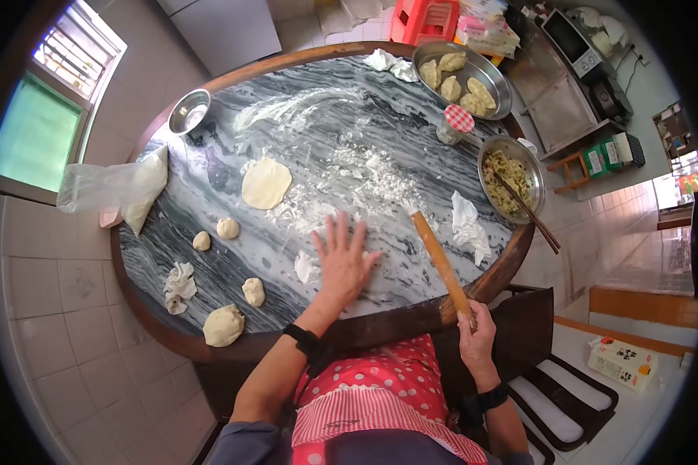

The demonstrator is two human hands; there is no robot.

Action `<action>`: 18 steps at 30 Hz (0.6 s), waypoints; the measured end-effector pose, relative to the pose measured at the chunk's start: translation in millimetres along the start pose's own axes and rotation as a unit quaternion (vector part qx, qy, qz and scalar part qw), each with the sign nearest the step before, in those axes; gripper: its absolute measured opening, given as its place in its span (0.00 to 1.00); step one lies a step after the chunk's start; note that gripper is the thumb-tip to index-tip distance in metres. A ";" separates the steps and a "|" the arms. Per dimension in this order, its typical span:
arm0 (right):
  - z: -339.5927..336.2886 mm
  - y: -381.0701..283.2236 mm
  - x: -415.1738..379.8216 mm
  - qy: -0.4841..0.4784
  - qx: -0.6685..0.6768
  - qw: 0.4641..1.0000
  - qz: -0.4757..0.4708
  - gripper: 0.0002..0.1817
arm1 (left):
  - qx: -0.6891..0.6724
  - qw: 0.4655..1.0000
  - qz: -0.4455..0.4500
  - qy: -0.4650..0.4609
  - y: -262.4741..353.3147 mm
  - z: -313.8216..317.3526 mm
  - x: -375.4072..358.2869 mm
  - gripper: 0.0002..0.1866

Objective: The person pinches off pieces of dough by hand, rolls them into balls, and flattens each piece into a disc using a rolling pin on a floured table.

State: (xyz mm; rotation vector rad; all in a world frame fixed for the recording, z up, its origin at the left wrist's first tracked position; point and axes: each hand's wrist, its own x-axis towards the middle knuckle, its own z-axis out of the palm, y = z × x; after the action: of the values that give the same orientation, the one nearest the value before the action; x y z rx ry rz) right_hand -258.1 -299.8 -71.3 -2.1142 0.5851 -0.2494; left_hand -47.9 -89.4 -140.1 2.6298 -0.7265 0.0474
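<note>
My left hand [343,260] lies flat on the floured marble tabletop, its fingers spread and holding nothing. Beside its palm is a crumpled white tissue [307,267]. In my right hand [476,341] is a wooden rolling pin [440,263], gripped by its near end, with the far end over the tabletop. A rolled-out round dough wrapper [267,184] rests beyond my left hand, next to scattered flour [364,174]. To the left sit small dough balls [227,228] [202,241], another dough piece [253,291] and a larger dough lump [223,325] near the edge.
At the far right stand a metal basin [501,93] of shaped dumplings, a jar with a checked lid [458,118], and a bowl of filling [507,183] with chopsticks [529,213]. A small metal bowl [189,112] and a flour bag [149,190] are at left. Crumpled tissue [468,227] lies right.
</note>
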 end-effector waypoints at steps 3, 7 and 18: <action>-5.0 3.8 -6.9 0.018 0.012 1.000 0.008 0.11 | -0.025 0.995 -0.057 0.072 -21.1 -8.9 -7.4 0.29; -5.9 14.5 -12.0 0.025 0.005 1.000 -0.001 0.12 | -0.199 0.970 -0.138 0.009 -51.9 -24.3 -24.4 0.20; 25.6 -17.5 31.5 -0.011 -0.009 0.997 -0.079 0.13 | -0.399 0.873 -0.230 -0.158 12.6 -25.5 -14.7 0.24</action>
State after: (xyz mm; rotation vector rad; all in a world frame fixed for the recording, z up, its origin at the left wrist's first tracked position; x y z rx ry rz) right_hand -215.4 -288.5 -72.9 -2.1799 0.4103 -0.3107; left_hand -64.9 -82.0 -114.0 1.9309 -0.1182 -0.6839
